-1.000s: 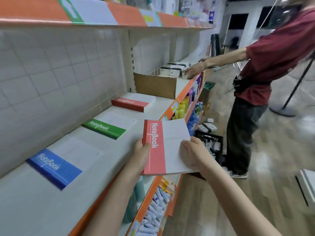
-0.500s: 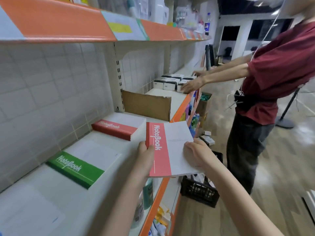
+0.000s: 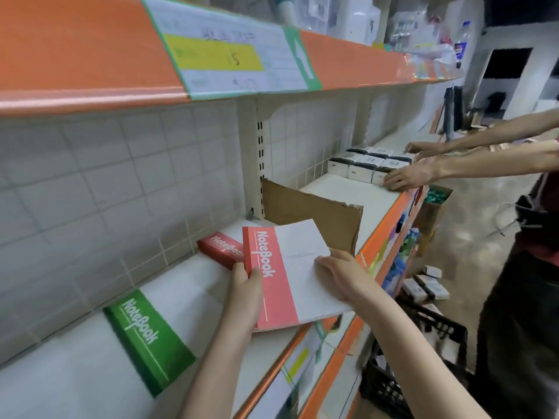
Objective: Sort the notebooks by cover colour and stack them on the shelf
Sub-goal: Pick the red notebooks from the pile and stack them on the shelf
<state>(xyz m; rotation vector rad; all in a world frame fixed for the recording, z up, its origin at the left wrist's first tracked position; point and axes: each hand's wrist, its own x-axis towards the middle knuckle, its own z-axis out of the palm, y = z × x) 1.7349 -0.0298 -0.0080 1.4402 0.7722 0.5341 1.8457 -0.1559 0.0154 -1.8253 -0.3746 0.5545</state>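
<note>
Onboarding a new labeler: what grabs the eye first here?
The red notebook, held by the left hand and right hand at centre over the shelf. Behind it lies a red stack; a green notebook lies lower left.

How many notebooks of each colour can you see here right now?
Red notebooks: 2, one in the hands and one on the shelf.
Green notebooks: 1, flat on the shelf.
Total: 3 notebooks. The red one on the shelf looks thick and may be a stack; I cannot tell.
</note>
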